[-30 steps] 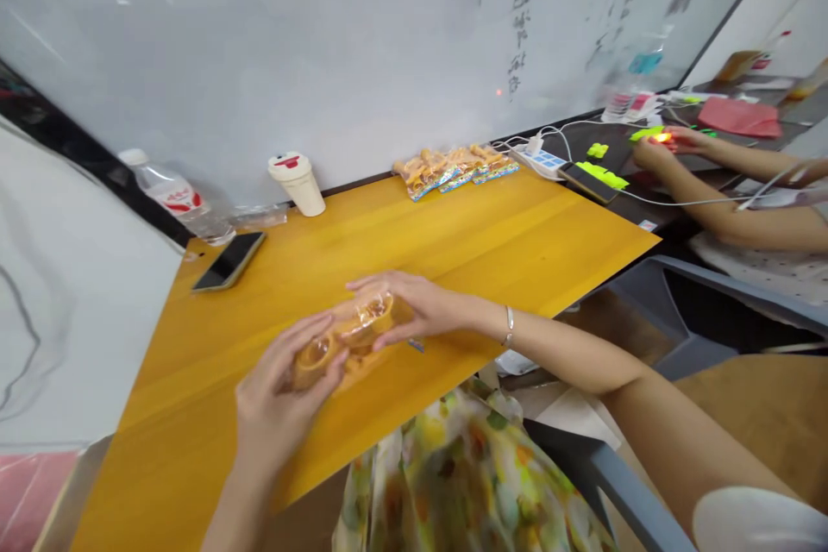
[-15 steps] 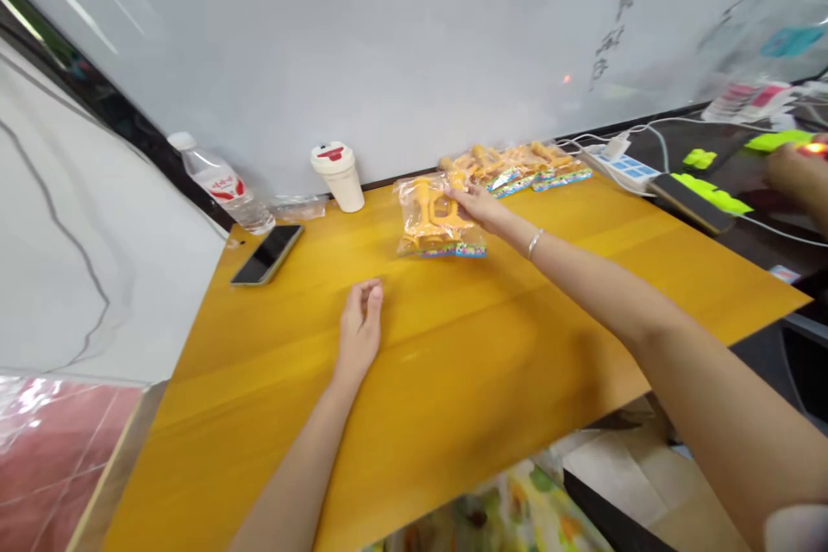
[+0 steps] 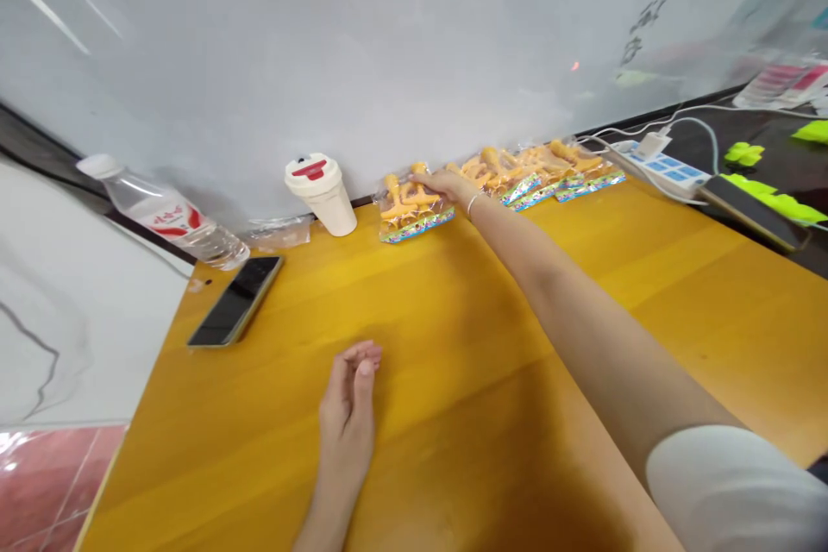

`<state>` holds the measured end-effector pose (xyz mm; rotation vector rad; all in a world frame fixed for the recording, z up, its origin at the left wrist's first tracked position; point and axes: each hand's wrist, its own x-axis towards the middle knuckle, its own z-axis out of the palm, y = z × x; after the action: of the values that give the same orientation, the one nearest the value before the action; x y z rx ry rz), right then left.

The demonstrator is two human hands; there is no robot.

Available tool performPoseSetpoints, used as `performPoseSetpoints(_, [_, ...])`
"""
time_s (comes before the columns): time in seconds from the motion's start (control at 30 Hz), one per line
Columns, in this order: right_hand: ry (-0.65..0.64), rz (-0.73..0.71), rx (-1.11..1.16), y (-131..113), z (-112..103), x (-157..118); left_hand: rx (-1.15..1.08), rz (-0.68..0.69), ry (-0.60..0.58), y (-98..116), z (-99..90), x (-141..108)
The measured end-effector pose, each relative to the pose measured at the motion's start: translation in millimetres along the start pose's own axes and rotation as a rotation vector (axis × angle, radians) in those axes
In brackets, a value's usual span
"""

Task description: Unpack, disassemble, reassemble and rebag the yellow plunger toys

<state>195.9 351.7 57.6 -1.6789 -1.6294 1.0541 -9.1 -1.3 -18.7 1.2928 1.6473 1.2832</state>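
My right hand [image 3: 446,187] reaches to the back of the yellow table [image 3: 414,310] and grips the top of a clear bag with orange plastic pieces [image 3: 407,205] and a colourful strip. The bag lies by the foot of the whiteboard. Just right of it, several similar orange bags [image 3: 543,168] are in a row. My left hand [image 3: 349,414] rests on the table in front, holding nothing, its fingers loosely curled with the thumb apart.
A white cup with a red-marked lid [image 3: 323,194], a water bottle [image 3: 174,216] and a phone [image 3: 236,302] stand or lie at the left. At the right are a power strip [image 3: 666,168], cables and a dark phone [image 3: 756,211].
My right hand has moved the orange bag back and a little left, against the whiteboard's foot. The view has shifted closer. My left hand keeps its pose.
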Motion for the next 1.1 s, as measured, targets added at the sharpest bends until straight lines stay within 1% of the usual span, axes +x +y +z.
performPoseSetpoints(0.13, [0.042,-0.052,-0.296,-6.1,-1.9,10.3,0.018,0.011,-0.003,1.2,-1.1,-1.1])
performPoseSetpoints(0.2, [0.070,-0.080,-0.382,-7.2,-10.2,9.9,0.022,0.015,0.013,1.7,-1.0,-0.8])
performPoseSetpoints(0.23, [0.104,-0.103,-0.423,-5.8,-17.2,8.0,0.023,0.016,0.020,1.8,-0.8,-0.4])
performPoseSetpoints(0.27, [0.160,-0.137,-0.479,-2.9,-26.2,5.3,0.025,0.014,0.021,1.8,-0.6,0.1])
performPoseSetpoints(0.33, [0.321,-0.200,-0.631,7.8,-48.9,-1.6,0.025,0.012,0.014,1.7,-0.3,1.0])
performPoseSetpoints(0.37, [0.404,-0.213,-0.716,15.2,-61.4,-5.2,0.021,0.012,0.008,1.9,-0.1,1.4])
performPoseSetpoints(0.4, [0.456,-0.196,-0.789,23.4,-73.4,-8.4,0.018,0.011,0.005,2.4,0.1,1.6])
performPoseSetpoints(0.43, [0.467,-0.150,-0.833,31.8,-84.1,-11.0,0.017,0.009,0.008,3.1,0.4,1.7])
performPoseSetpoints(0.5, [0.398,-0.067,-0.857,46.7,-97.9,-14.5,0.018,0.004,0.015,5.3,1.0,1.6])
performPoseSetpoints(0.53, [0.356,-0.049,-0.853,52.0,-99.8,-15.5,0.020,0.001,0.016,6.5,1.3,1.5])
performPoseSetpoints(0.6, [0.299,-0.053,-0.834,56.9,-94.0,-16.5,0.016,-0.001,0.017,8.2,1.5,1.4])
performPoseSetpoints(0.7, [0.265,-0.071,-0.804,52.4,-75.0,-17.2,0.013,-0.007,0.019,9.1,0.6,1.7])
performPoseSetpoints(0.77, [0.281,-0.100,-0.791,48.7,-70.2,-18.3,0.022,-0.013,0.033,9.2,-0.5,2.0])
performPoseSetpoints(0.8, [0.308,-0.114,-0.791,48.9,-72.9,-19.6,0.027,-0.016,0.037,9.4,-0.9,2.1])
performPoseSetpoints(0.87, [0.402,-0.108,-0.800,54.8,-88.1,-24.2,0.032,-0.019,0.039,9.9,-1.0,2.1])
performPoseSetpoints(0.93, [0.485,-0.024,-0.806,67.1,-110.2,-30.7,0.039,-0.022,0.030,10.4,-0.6,2.0])
performPoseSetpoints(0.97, [0.494,0.036,-0.799,74.3,-120.5,-34.0,0.044,-0.023,0.026,10.4,-0.3,1.9])
performPoseSetpoints(1.03, [0.455,0.113,-0.772,87.1,-133.6,-39.3,0.051,-0.028,0.025,10.2,-0.4,1.7])
performPoseSetpoints(1.1, [0.411,0.113,-0.748,94.0,-134.4,-41.5,0.063,-0.038,0.025,9.8,-1.3,1.4])
